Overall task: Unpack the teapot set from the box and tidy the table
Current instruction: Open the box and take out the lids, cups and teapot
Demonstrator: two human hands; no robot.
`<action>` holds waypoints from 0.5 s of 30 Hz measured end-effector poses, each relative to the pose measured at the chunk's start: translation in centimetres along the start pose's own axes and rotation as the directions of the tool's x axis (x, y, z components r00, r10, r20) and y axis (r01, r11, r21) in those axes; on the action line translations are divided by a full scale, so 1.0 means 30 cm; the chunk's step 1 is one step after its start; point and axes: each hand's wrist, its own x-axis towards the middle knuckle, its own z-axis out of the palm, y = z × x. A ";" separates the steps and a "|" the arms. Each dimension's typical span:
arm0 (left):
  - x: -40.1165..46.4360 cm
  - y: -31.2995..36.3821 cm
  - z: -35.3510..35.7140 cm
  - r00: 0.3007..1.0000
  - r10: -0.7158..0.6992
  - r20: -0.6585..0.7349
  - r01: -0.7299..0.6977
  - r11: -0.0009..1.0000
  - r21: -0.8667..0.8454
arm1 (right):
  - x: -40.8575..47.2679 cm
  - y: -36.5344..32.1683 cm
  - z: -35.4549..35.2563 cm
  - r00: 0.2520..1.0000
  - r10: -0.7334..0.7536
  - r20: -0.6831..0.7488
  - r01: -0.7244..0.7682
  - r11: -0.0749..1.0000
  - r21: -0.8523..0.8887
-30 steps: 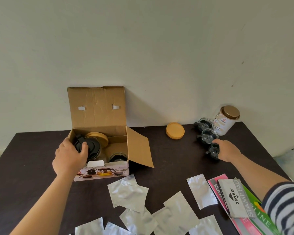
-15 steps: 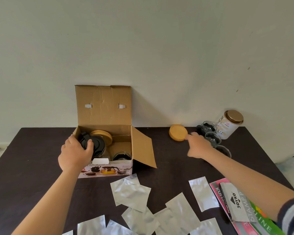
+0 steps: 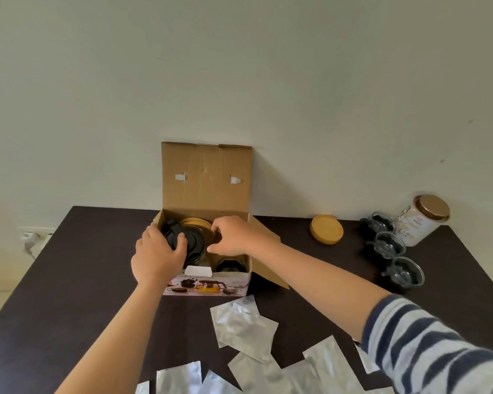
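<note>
A person's two bare arms reached forward over a dark table (image 3: 69,280) toward an open cardboard box (image 3: 207,177) that stood against a pale wall, its lid flap upright behind both hands.

The left hand (image 3: 157,257) was inside the box at its left end, fingers and thumb curled around the black top of a glass teapot (image 3: 192,245) that still sat in the box. The right hand (image 3: 232,237) was also in the box, just to the right of the left hand, its fingers bent and pinching the edge of a round wooden coaster stack (image 3: 195,223) lying behind the teapot. Directly below the right hand, a dark-rimmed glass cup (image 3: 229,265) remained in the box's near right compartment. A small white card (image 3: 197,271) lay at the box's front edge, under the left hand's thumb side.

Well to the right of the right hand, a single round wooden lid (image 3: 326,229) lay flat on the table. Farther right again, three small glass cups (image 3: 387,245) with dark handles stood in a row running toward the viewer, and beside the farthest one stood a white canister (image 3: 419,223) with a gold-coloured top.

Nearer the viewer than both hands, many flat silver foil pouches (image 3: 244,328) were scattered across the table, some overlapping. The right forearm ended in a blue-and-white striped sleeve (image 3: 427,348).
</note>
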 end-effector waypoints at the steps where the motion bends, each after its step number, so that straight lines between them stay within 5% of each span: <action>1: 0.001 0.000 -0.001 1.000 0.001 0.001 -0.001 1.000 -0.001 | 0.023 -0.004 0.020 0.997 0.032 0.065 -0.027 0.997 -0.071; 7: 0.004 -0.010 0.008 1.000 0.008 0.007 -0.008 1.000 -0.003 | 0.065 0.012 0.082 0.918 0.213 0.336 -0.054 0.904 -0.424; 15: 0.004 -0.011 0.005 1.000 0.015 0.023 -0.015 1.000 -0.005 | 0.059 0.025 0.107 0.962 0.156 0.226 -0.052 0.911 -0.409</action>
